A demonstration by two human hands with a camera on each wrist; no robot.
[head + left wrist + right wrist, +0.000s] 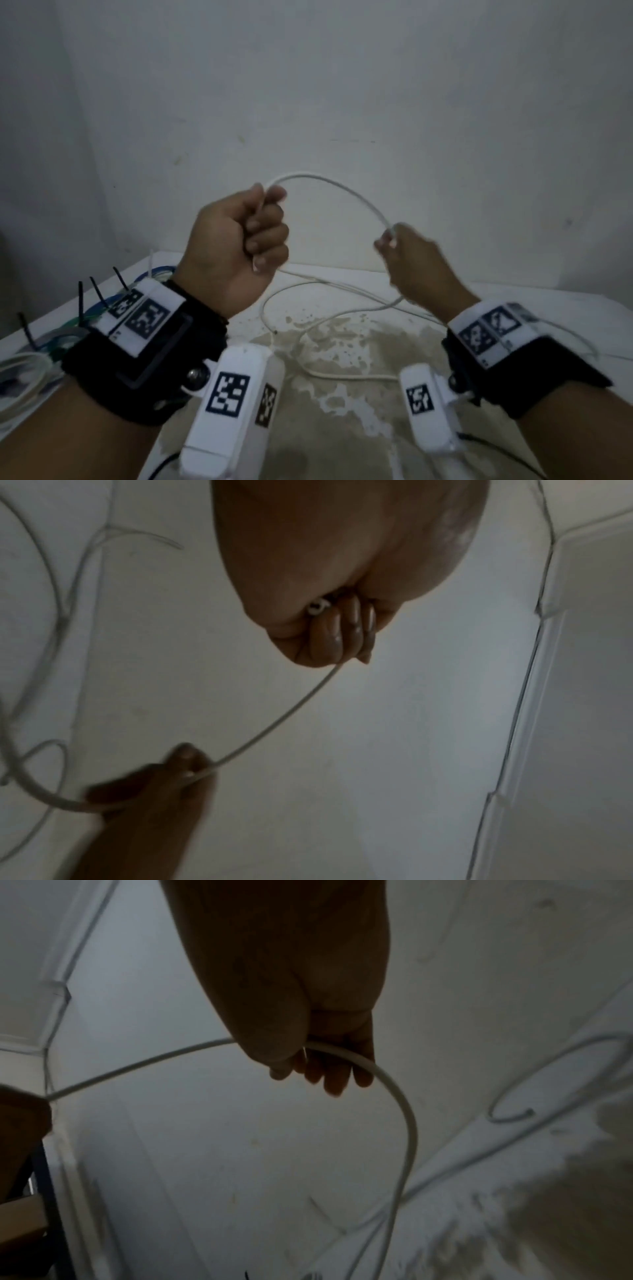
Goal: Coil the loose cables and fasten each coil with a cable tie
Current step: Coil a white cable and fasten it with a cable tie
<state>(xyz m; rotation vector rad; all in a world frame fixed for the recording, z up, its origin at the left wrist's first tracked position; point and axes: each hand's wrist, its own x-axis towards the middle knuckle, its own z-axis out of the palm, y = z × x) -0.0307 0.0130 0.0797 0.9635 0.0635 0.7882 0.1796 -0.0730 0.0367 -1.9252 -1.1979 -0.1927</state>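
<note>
Both forearms are bare. Each wrist wears a wide black strap (150, 349) topped with a white plate bearing black square-patterned markers. A white camera housing (233, 407) with similar markers hangs off each strap on what looks like a metal screw; thin black cables trail below.

Dim, grainy, bluish light throughout; both wrist views blurred and shadowy.

The white cable (346, 192) has a smooth, matt plastic-looking sheath. The table (534, 301) is smooth and white, with a rough, blotchy brownish stain (342, 346) across its middle. At its left edge lie glossy coiled cables (51, 342) fastened with thin black plastic ties (81, 298).
</note>
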